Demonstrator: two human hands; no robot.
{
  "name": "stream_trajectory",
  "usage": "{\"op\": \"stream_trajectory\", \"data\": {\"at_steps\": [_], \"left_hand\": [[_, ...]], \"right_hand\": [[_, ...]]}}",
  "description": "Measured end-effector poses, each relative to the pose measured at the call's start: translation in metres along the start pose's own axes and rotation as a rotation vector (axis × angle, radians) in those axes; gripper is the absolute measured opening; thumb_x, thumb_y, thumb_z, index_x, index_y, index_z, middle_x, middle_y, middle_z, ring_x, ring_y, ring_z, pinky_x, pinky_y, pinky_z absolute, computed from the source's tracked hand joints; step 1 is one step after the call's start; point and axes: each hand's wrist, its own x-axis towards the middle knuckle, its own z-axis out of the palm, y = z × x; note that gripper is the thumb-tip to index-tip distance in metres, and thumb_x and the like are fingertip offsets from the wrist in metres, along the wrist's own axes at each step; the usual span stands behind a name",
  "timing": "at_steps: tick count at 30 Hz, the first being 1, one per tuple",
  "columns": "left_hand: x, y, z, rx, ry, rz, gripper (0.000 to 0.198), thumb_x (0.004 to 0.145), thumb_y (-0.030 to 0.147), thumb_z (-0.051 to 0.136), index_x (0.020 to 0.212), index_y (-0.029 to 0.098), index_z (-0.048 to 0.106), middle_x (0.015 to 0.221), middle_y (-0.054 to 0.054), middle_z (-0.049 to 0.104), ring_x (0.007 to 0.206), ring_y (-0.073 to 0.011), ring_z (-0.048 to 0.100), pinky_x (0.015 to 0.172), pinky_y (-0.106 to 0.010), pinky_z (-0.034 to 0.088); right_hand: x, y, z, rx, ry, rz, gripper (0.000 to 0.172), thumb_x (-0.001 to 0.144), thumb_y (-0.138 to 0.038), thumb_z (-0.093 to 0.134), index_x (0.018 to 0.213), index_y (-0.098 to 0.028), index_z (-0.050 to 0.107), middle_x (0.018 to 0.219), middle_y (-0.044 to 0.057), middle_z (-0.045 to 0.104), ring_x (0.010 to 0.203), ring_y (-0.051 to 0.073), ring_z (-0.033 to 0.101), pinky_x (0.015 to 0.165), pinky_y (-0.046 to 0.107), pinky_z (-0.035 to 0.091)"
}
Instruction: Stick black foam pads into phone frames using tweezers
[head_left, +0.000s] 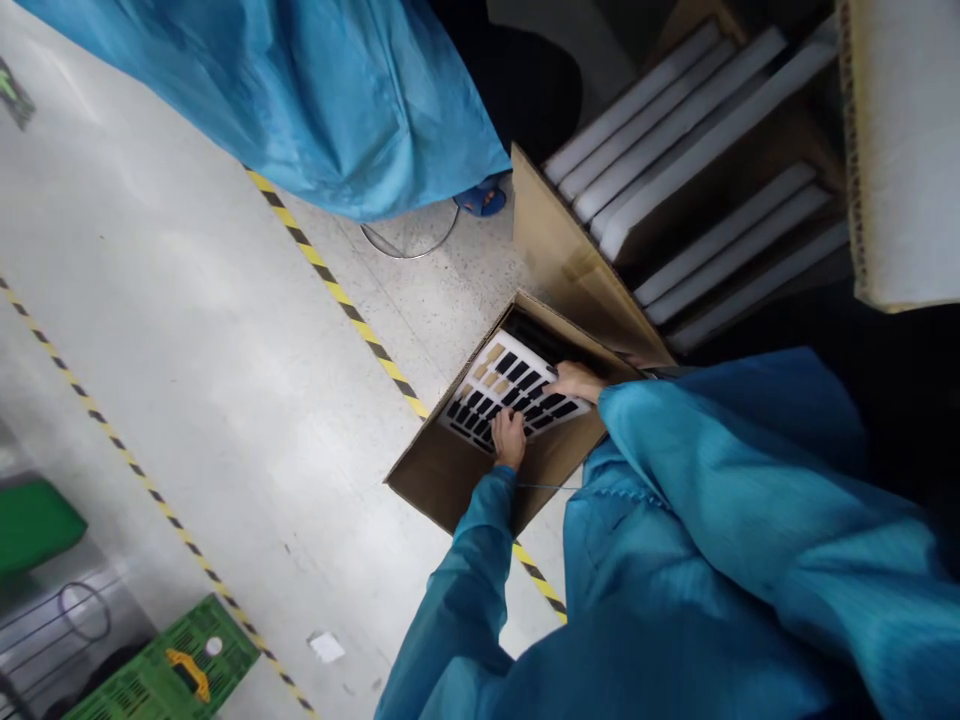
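In the head view, a white foam tray (517,372) with rows of rectangular slots sits tilted inside an open cardboard box (439,475). Many slots look black, while some at the far left end look tan. My left hand (509,438) is on the tray's near side, its curled fingers gripping at the slots. My right hand (576,382) holds the tray near its right end, with the thumb and fingers bent over the foam. Both fingertips are partly hidden, so I cannot make out whether a small black piece is between them.
A larger carton (592,280) holding several upright white foam sheets (675,130) stands at upper right. Another person in a blue smock (360,110) is close by. Yellow-black tape (352,310) crosses the floor. A green crate (165,665) is at lower left.
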Motion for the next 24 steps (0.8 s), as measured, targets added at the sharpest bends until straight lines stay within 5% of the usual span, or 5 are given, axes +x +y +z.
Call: {"op": "stream_trajectory", "data": {"at_steps": [11, 24], "left_hand": [[-0.031, -0.007, -0.003, -0.162, -0.372, 0.129, 0.033, 0.097, 0.036, 0.061, 0.125, 0.02, 0.061, 0.13, -0.01, 0.061, 0.109, -0.0235, 0.063, 0.092, -0.046, 0.055], [-0.055, -0.003, 0.004, -0.241, -0.448, -0.294, 0.035, 0.096, 0.038, 0.062, 0.126, 0.019, 0.06, 0.127, -0.01, 0.062, 0.107, -0.0236, 0.064, 0.09, -0.045, 0.056]], "right_hand": [[-0.005, 0.001, -0.004, 0.031, 0.039, 0.0, 0.032, 0.094, -0.041, 0.066, 0.105, -0.011, 0.07, 0.08, 0.005, 0.073, 0.065, 0.014, 0.068, 0.061, 0.026, 0.051], [0.001, 0.005, -0.006, 0.067, 0.072, -0.034, 0.044, 0.087, -0.043, 0.073, 0.114, -0.008, 0.072, 0.081, 0.009, 0.074, 0.06, 0.016, 0.064, 0.052, 0.023, 0.042]]}}
